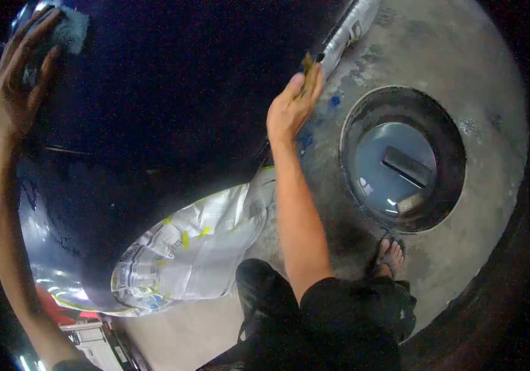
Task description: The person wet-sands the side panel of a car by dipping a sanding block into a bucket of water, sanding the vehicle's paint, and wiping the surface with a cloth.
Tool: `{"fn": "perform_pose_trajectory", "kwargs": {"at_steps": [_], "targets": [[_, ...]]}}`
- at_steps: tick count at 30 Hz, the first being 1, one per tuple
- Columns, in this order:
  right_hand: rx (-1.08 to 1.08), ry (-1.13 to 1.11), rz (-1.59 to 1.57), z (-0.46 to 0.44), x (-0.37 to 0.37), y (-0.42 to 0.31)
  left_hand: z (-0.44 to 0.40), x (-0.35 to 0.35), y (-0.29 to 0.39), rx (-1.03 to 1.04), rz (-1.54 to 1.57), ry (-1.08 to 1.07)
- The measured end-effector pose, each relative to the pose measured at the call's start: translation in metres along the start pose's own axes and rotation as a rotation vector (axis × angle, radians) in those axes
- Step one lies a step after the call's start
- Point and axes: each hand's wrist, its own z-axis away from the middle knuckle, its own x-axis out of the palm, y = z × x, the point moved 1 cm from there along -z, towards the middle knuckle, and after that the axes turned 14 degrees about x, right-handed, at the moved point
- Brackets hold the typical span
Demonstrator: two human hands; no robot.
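Observation:
A dark blue car panel point(184, 80) fills the upper left and middle. My left hand point(21, 86) lies on its far left edge with fingers stretched out. Beside and under those fingers shows a pale blue-grey patch point(73, 31); I cannot tell whether it is a cloth or wet suds. At the panel's right edge, my right hand point(293, 108) has its fingers closed around a small yellowish-brown piece point(307, 65), mostly hidden by the hand. Newspaper sheets point(197, 247) with yellow-green tape cover the rounded opening below the panel.
A black tub point(351, 191) of cloudy water stands on the concrete floor point(494, 136) at the right. In it are a dark rectangular block point(407, 166) and a tan block point(410, 203). My foot point(392, 253) is just below the tub. More masking paper point(345, 43) runs along the panel's right edge.

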Motion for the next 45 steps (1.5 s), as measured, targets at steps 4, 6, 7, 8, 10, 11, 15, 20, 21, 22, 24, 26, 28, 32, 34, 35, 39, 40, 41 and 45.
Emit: {"fn": "perform_pose_trajectory", "kwargs": {"at_steps": [4,6,7,8,10,11,15,20,21,22,24,26,28,32,34,35,39,40,41,45], "targets": [[-0.041,-0.168,0.046,0.035,0.037,0.016,-0.001,0.002,-0.002,0.015,-0.009,0.012],[-0.195,-0.330,0.100,0.103,0.030,0.026,-0.001,0.003,-0.003,-0.004,0.005,0.015],[-0.280,-0.403,0.060,0.140,0.026,0.037,0.000,0.002,-0.002,-0.012,0.017,0.006],[-0.324,-0.499,0.055,0.167,0.019,0.052,-0.002,0.000,0.002,-0.017,0.004,-0.011],[-0.434,-0.435,0.089,0.149,0.020,0.063,-0.005,-0.002,0.006,-0.026,-0.028,-0.039],[-0.290,-0.374,0.078,0.111,0.022,0.047,-0.007,-0.004,0.006,-0.011,-0.014,-0.033],[0.052,-0.247,-0.009,-0.050,0.034,0.000,-0.006,-0.001,0.006,-0.010,0.022,-0.029],[0.012,-0.345,0.041,0.079,0.026,0.019,-0.007,-0.003,0.002,0.003,-0.030,-0.027],[0.011,-0.369,0.037,0.128,0.021,0.038,-0.008,-0.003,0.005,-0.010,-0.039,-0.036],[-0.007,-0.396,0.042,0.163,0.017,0.059,-0.011,-0.003,0.006,-0.014,-0.041,-0.046],[-0.030,-0.378,0.074,0.151,0.014,0.057,-0.014,-0.003,0.006,0.029,-0.032,-0.031],[0.073,-0.294,0.013,0.053,0.020,0.019,-0.012,-0.005,0.005,0.030,-0.019,-0.029],[0.085,-0.176,-0.074,-0.050,0.037,0.002,-0.013,-0.006,0.007,0.003,-0.042,-0.053],[0.013,-0.182,-0.037,-0.019,0.042,0.001,-0.010,-0.002,0.009,-0.043,-0.015,-0.022],[-0.199,-0.336,0.096,0.087,0.032,0.012,-0.008,-0.002,0.005,-0.026,-0.026,-0.022],[-0.318,-0.415,0.079,0.138,0.028,0.025,-0.008,-0.003,0.005,-0.011,-0.024,-0.033],[-0.459,-0.491,0.203,0.097,0.020,0.030,-0.010,-0.005,0.009,-0.003,-0.014,-0.021],[-0.407,-0.374,0.153,0.047,0.027,0.012,-0.010,-0.005,0.009,-0.004,-0.019,-0.021],[-0.243,-0.301,0.060,-0.003,0.037,0.003,-0.009,-0.004,0.010,-0.009,-0.025,-0.022],[-0.118,-0.222,0.069,-0.054,0.051,-0.017,-0.011,-0.005,0.010,-0.013,-0.013,-0.023]]}}
